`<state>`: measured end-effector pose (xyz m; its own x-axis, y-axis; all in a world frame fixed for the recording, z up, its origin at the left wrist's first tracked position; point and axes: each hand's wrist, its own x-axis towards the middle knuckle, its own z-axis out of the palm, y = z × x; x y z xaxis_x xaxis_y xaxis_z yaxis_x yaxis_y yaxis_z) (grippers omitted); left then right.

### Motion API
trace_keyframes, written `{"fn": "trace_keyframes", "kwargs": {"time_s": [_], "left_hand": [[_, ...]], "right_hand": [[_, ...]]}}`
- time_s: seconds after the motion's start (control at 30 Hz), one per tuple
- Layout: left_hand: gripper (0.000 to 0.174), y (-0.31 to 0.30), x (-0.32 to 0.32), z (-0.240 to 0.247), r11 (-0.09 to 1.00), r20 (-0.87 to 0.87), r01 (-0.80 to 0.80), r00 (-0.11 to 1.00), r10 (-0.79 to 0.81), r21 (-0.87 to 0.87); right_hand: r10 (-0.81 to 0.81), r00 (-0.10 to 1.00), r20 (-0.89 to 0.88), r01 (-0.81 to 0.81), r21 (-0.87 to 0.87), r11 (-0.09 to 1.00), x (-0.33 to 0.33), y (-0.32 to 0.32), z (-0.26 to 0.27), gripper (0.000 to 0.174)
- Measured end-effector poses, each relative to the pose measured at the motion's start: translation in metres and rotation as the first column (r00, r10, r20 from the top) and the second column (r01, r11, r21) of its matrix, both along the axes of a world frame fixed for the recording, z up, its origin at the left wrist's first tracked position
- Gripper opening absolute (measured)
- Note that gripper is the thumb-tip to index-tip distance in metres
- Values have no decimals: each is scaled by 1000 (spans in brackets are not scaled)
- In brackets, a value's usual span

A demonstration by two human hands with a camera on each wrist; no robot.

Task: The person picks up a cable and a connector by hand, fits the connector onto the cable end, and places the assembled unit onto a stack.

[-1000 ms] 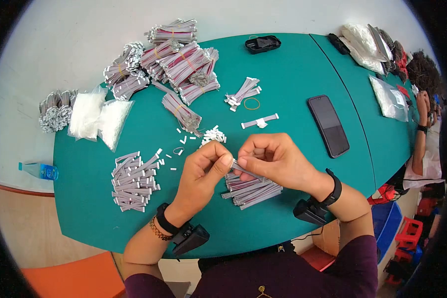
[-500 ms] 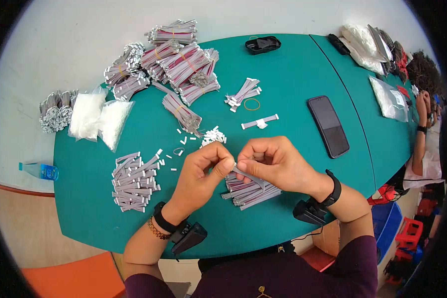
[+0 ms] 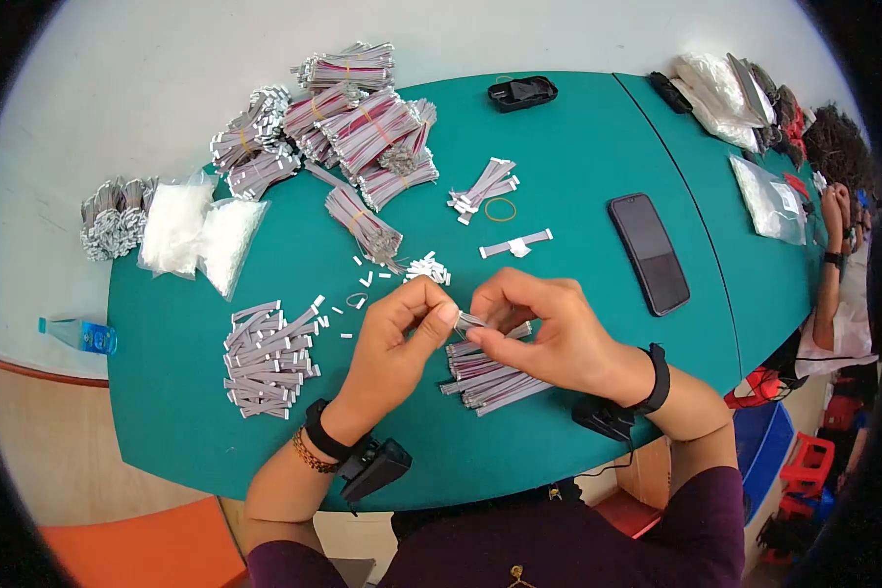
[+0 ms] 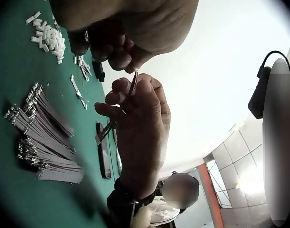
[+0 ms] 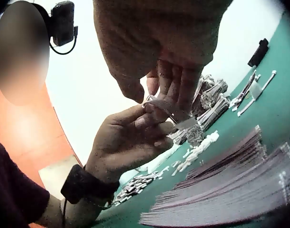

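Between thumb and forefinger my left hand [image 3: 398,338] pinches the end of a short grey flat cable [image 4: 133,86]. My right hand [image 3: 557,323] holds the same cable, its thumb and fingers around the strip close to the left fingertips. In the right wrist view the cable [image 5: 185,124] crosses the fingers of both hands. Under the right hand lies a bundle of grey and dark red cables [image 3: 495,382]. White connector pieces [image 3: 427,269] lie in a small heap just beyond the left hand. The end at the left fingertips is too small to make out.
Cables with white ends [image 3: 269,358] are piled at the left. Banded bundles [image 3: 367,127] and bags of white pieces [image 3: 174,227] lie at the back left. A phone [image 3: 649,255] rests at the right, a rubber band [image 3: 501,210] near the middle. Another person's arm [image 3: 829,284] shows far right.
The right hand's fingers have spread a little and shifted along the cable. The left hand has moved slightly left and keeps its pinch.
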<state>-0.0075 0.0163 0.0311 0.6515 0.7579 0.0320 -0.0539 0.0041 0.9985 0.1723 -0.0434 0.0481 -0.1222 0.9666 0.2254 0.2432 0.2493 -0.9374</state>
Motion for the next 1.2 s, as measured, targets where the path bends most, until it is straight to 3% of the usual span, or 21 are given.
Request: {"fn": "trace_keyframes", "kwargs": {"time_s": [0.33, 0.67, 0.73, 0.93, 1.07, 1.2], "left_hand": [[21, -2, 3, -1, 986, 55, 17, 998, -8, -164], [19, -2, 4, -5, 975, 85, 27, 996, -9, -222], [19, -1, 3, -5, 984, 72, 16, 997, -4, -179], [18, -2, 2, -4, 1000, 7, -14, 1000, 15, -21], [19, -4, 3, -5, 996, -48, -17, 999, 22, 91], [19, -3, 2, -5, 997, -36, -32, 999, 35, 76]], "right_hand": [[-51, 985, 166, 23, 166, 986, 0, -2, -7, 10], [-36, 999, 31, 30, 189, 982, -2, 0, -10, 11], [-30, 999, -28, 34, 151, 988, -3, 0, -11, 11], [-35, 996, 81, 24, 127, 992, -1, 1, -8, 14], [-57, 982, 181, 13, 233, 972, 0, 2, -13, 15], [-102, 964, 246, 15, 332, 943, 0, 2, -13, 15]]}}
